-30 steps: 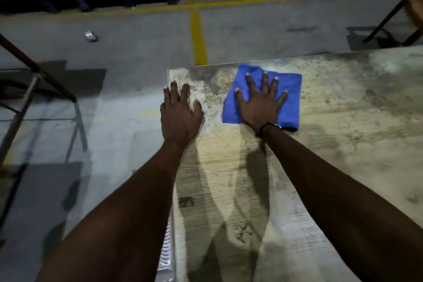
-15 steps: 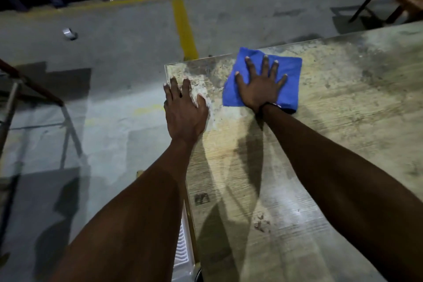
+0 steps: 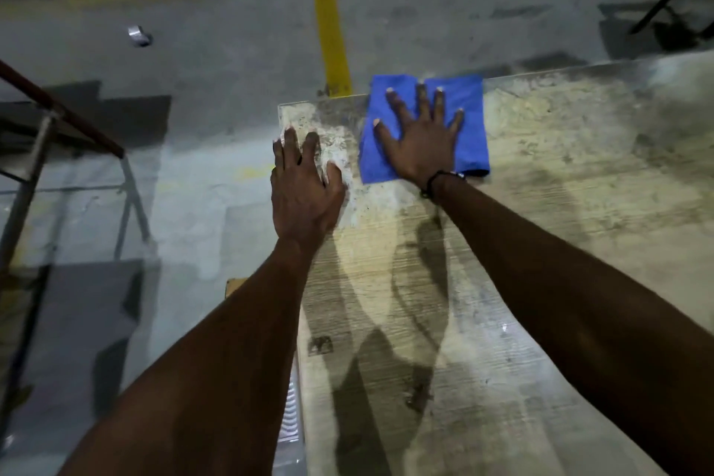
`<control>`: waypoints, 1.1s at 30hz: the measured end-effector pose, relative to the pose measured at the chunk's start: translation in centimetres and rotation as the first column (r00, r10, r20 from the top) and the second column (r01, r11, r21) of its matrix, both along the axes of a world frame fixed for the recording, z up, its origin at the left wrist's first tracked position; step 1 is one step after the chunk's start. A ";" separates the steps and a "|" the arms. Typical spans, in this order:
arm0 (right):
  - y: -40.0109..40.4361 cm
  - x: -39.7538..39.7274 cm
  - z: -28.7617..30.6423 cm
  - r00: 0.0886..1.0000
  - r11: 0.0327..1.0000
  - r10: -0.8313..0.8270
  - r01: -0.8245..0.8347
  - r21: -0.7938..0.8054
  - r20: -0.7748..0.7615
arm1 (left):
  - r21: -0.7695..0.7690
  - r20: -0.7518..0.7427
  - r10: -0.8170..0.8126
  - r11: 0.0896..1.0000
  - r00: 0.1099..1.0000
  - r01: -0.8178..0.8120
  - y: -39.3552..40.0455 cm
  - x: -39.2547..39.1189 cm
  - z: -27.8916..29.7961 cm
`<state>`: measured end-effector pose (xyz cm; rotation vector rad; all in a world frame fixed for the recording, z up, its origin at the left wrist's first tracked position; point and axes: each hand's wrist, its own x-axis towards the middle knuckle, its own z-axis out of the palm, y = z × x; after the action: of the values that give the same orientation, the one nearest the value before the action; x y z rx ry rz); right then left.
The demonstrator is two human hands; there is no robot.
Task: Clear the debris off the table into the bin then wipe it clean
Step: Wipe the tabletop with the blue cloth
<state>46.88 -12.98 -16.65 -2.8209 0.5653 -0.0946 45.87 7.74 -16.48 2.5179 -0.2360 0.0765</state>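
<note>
- Stained table (image 3: 541,243), far-left corner, concrete floor beyond.
- Right hand (image 3: 421,143): fingers spread flat on blue cloth (image 3: 469,127).
- Left hand (image 3: 303,189): fingers spread, on table edge beside cloth.

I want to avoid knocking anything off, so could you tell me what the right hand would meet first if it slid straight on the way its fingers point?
Probably nothing: the right hand would push the blue cloth over the table's far edge.
</note>
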 end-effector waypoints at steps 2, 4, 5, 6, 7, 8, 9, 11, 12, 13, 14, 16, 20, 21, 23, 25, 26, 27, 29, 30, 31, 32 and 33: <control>1.4 -3.0 -0.7 0.973 0.974 0.223 -0.219 -0.062 0.056 | 0.021 0.004 -0.005 1.000 1.000 0.005 0.0 0.1 -0.1; 1.3 -6.9 -1.4 0.899 0.901 0.430 -0.421 -0.106 0.083 | 0.069 0.004 -0.007 0.998 1.000 0.006 0.1 0.3 -0.1; 0.4 -8.6 -1.5 0.885 0.887 0.458 -0.448 -0.112 0.087 | 0.099 0.003 -0.010 0.995 1.000 0.010 0.0 0.2 -0.1; -0.9 -10.1 -1.5 0.902 0.904 0.422 -0.412 -0.113 0.094 | 0.129 0.007 -0.016 0.992 1.000 0.015 0.1 0.1 0.0; -2.6 -11.5 -1.3 0.940 0.943 0.325 -0.314 -0.111 0.102 | 0.156 0.016 -0.023 0.987 1.000 0.020 0.0 -0.1 0.1; -4.3 -12.7 -1.0 0.978 0.978 0.188 -0.177 -0.106 0.094 | 0.183 0.029 -0.033 0.983 0.999 0.027 -0.1 -0.2 0.2; -5.7 -13.7 -0.7 0.997 0.996 0.030 -0.023 -0.089 0.070 | 0.210 0.041 -0.047 0.977 0.998 0.038 0.0 -0.1 0.3; -7.0 -15.7 -0.3 0.979 0.979 -0.203 0.204 -0.030 0.030 | 0.269 0.058 -0.070 0.962 0.996 0.052 -0.2 -0.4 0.3; -6.4 -16.4 -0.2 0.968 0.969 -0.247 0.248 -0.016 0.029 | 0.291 0.050 -0.071 0.955 0.996 0.053 -0.2 -0.6 0.3; -5.3 -17.2 -0.2 0.969 0.969 -0.244 0.245 -0.024 0.041 | 0.296 0.031 -0.073 0.953 0.997 0.060 -0.4 -1.0 0.3; -3.8 -18.1 -0.3 0.981 0.981 -0.186 0.188 -0.047 0.051 | 0.287 0.011 -0.079 0.955 0.997 0.073 -0.8 -1.7 0.4; -0.7 -20.7 -0.7 0.997 0.994 0.050 -0.044 -0.095 0.062 | 0.271 -0.006 -0.107 0.957 0.994 0.105 -1.8 -4.1 0.4; -0.9 -27.2 -0.7 0.961 0.962 0.268 -0.264 -0.070 0.067 | 0.256 -0.035 -0.188 0.948 0.982 0.190 -3.6 -10.4 0.0; -2.3 -28.5 -0.5 0.976 0.977 0.208 -0.204 -0.059 0.062 | 0.252 -0.041 -0.204 0.945 0.978 0.207 -3.8 -11.9 -0.1; -6.0 -30.7 0.0 1.000 0.997 0.005 -0.003 -0.080 0.027 | 0.240 -0.051 -0.236 0.940 0.970 0.241 -3.7 -14.8 -0.3; -9.0 -32.3 0.3 0.980 0.978 -0.197 0.196 -0.078 -0.003 | 0.231 -0.044 -0.260 0.937 0.964 0.264 -3.1 -16.7 -0.4; -9.5 -32.9 0.4 0.959 0.957 -0.283 0.283 -0.060 -0.001 | 0.228 -0.039 -0.276 0.933 0.960 0.278 -2.6 -17.5 -0.3; -9.1 -33.4 0.4 0.932 0.930 -0.363 0.364 -0.050 0.015 | 0.227 -0.037 -0.294 0.928 0.955 0.295 -2.0 -18.2 -0.2; -5.9 -33.9 -0.1 0.884 0.879 -0.464 0.467 -0.096 0.055 | 0.232 -0.024 -0.320 0.920 0.947 0.317 -0.7 -19.1 -0.2; -3.4 -34.1 -0.3 0.884 0.873 -0.463 0.468 -0.135 0.068 | 0.233 -0.019 -0.329 0.917 0.944 0.325 0.0 -19.5 -0.2; -0.7 -34.4 -0.4 0.907 0.893 -0.416 0.421 -0.159 0.068 | 0.229 -0.017 -0.333 0.917 0.943 0.327 0.8 -19.9 -0.3; 2.2 -34.9 -0.4 0.947 0.933 -0.318 0.322 -0.159 0.055 | 0.224 -0.017 -0.331 0.919 0.944 0.326 1.7 -20.2 -0.4; 4.8 -35.6 -0.5 0.981 0.971 -0.186 0.191 -0.146 0.043 | 0.224 -0.013 -0.327 0.920 0.945 0.321 2.5 -20.5 -0.5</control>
<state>11.26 -8.20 -17.18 -2.8957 0.8526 -0.2233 25.33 10.25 -16.97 2.6627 -0.7048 -0.0555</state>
